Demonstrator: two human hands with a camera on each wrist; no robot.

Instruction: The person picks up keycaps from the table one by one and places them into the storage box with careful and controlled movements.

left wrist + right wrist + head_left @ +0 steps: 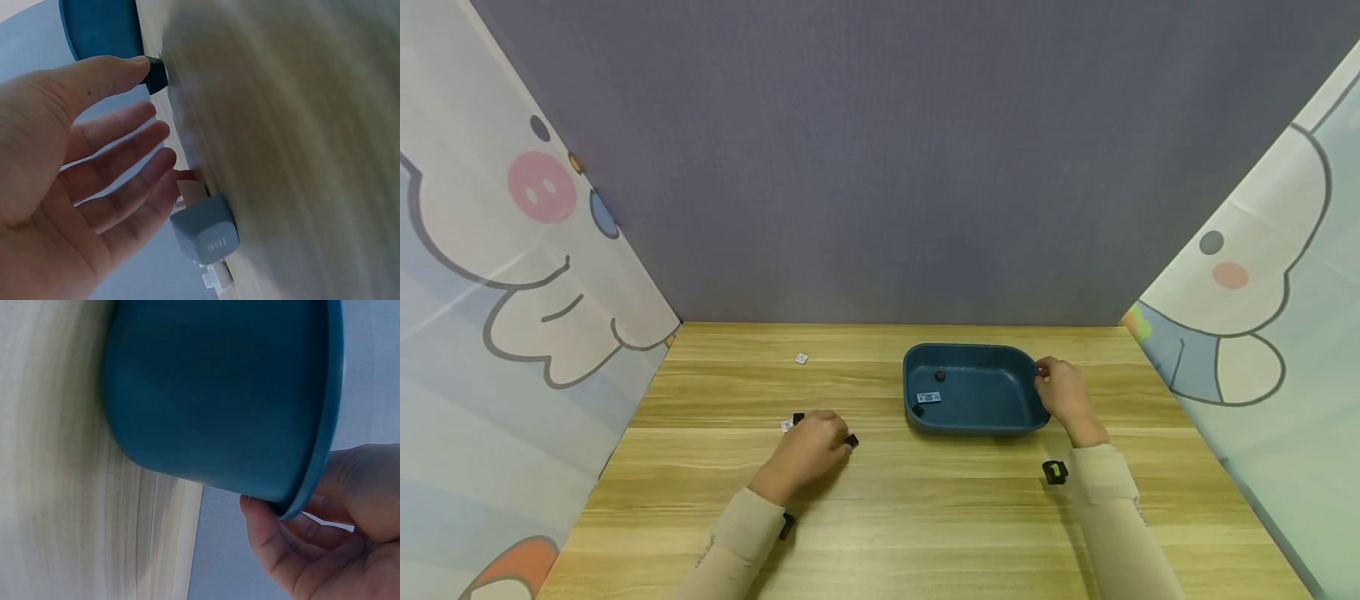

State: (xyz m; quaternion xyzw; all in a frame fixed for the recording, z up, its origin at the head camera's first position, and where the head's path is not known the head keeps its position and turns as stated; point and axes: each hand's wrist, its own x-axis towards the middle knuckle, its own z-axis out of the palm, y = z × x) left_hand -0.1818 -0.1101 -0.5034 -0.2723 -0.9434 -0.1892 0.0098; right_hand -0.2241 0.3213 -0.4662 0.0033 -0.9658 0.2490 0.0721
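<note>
Blue bin (992, 400) and black keycap (852, 440) on tabletop (925, 517).
I have the right hand (1063, 396) pinching the bin's right rim; the left hand (808, 450), fingers spread, meets the keycap left of the bin.

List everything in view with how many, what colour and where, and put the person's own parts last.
Table: one, wood-toned, under the tub and keycaps
Tub: one, dark blue-green, right of centre on the table
Label: one, whitish, inside the tub's left part
Small pieces: two, dark, inside the tub, left part
Dark keycaps: two, on the table near the left hand
White keycaps: two, one beside a dark keycap, one farther back
Back wall: one, grey, behind the table
Cartoon sheets: two, pale, left and right sides
Wrist cameras: two, black, one by each sleeve
Sleeves: two, cream, on both arms
Left hand: one, over the table
Right hand: one, gripping the tub's right rim
</note>
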